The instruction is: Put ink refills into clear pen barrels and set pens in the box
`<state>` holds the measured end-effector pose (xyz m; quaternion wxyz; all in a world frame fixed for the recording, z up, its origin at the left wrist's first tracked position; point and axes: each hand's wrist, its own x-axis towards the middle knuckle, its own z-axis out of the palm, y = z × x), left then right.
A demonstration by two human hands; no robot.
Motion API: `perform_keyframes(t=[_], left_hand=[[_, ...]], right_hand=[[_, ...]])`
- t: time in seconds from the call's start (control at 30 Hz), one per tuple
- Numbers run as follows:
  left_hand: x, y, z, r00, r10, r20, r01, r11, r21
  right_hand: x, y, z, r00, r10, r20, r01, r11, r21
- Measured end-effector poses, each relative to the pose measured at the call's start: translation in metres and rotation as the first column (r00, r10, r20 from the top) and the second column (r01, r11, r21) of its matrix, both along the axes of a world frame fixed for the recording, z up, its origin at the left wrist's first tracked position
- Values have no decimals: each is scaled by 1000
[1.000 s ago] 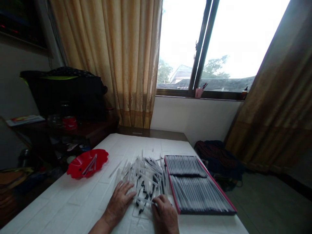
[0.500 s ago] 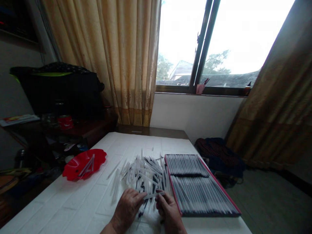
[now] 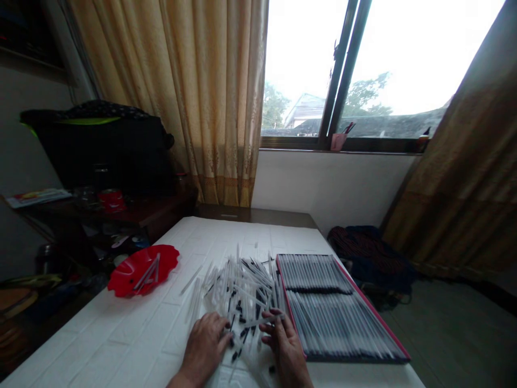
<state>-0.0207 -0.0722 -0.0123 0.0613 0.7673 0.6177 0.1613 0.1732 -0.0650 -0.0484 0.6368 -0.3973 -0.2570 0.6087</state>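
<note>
A scalloped red plastic dish (image 3: 141,271) holds a few loose tubes on the white brick-textured surface (image 3: 100,323). The left hand (image 3: 204,347) lies spread against a heap of clear, black-tipped plastic tubes (image 3: 246,291). The right hand (image 3: 286,345) pinches one tube (image 3: 258,321), beside a pink-edged tray (image 3: 343,307) of packed rows. The left hand has since parted from that tube.

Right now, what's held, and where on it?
The right hand pinches a clear plastic tube near one end, at the fingertips; the left hand seems to hold nothing.
</note>
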Motion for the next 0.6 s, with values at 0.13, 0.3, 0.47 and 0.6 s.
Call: perform_keyframes(t=[0.13, 0.3, 0.47, 0.6], left_hand=[[17, 9, 10, 982, 61, -180, -69, 997, -40], [24, 21, 13, 970, 65, -236, -90, 991, -99], [22, 31, 17, 963, 85, -256, -133, 975, -179], [18, 35, 23, 963, 102, -251, -161, 960, -228]], right_hand=[[2, 0, -5, 1000, 5, 4, -5, 1000, 14], [4, 0, -11, 999, 25, 22, -26, 999, 27], [2, 0, -14, 999, 29, 37, -30, 999, 23], [1, 0, -10, 997, 24, 70, -27, 999, 39]])
